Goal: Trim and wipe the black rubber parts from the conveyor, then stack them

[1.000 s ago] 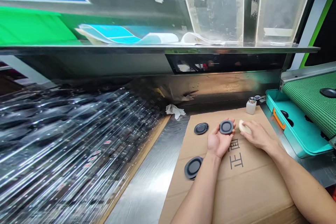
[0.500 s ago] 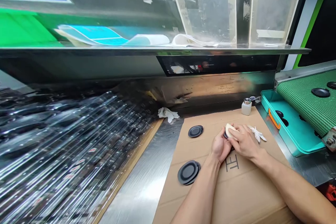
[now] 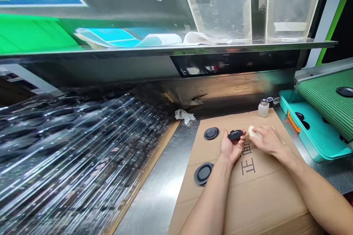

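My left hand holds a small black round part between thumb and fingers, above the cardboard sheet. Just to its right, my right hand grips a cream-white pad, apart from the black part. Left of my hands, a black disc lies on the cardboard. Nearer to me are overlapping black discs, partly beside my left forearm. Dark handwritten marks show on the cardboard below my hands.
A small bottle stands at the cardboard's back edge. On the right are a teal tray and a green conveyor belt. Clear plastic trays fill the left. A crumpled white cloth lies behind. A metal shelf crosses above.
My hands have moved apart. The white pad in my right hand has come off the black part, which now shows in my left hand. The whole view has shifted slightly.
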### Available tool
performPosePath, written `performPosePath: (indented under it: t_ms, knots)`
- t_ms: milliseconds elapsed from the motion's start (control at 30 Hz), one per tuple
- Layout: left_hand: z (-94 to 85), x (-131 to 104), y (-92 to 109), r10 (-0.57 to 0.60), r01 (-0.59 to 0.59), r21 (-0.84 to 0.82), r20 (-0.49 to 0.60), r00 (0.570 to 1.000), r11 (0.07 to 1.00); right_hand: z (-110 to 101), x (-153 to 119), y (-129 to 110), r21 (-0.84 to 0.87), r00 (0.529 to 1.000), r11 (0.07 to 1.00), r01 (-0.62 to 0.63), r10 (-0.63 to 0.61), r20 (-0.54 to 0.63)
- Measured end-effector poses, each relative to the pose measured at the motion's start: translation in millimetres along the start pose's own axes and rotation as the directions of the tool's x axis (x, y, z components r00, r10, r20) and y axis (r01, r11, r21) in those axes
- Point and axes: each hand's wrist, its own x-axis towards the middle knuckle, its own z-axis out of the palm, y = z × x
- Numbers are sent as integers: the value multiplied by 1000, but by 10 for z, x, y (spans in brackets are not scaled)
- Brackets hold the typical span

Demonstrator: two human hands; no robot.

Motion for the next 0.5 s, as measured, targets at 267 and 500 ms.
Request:
performPosePath:
  t_ms: [267, 500]
  knots:
    - [1, -37, 33, -27, 27, 5, -26, 999, 1000, -158, 76, 264, -300, 939, 927, -226, 289, 185]
    - [61, -60, -13, 16, -15, 182, -7, 1000, 983, -116, 117, 417, -171, 963, 964, -205, 230, 142]
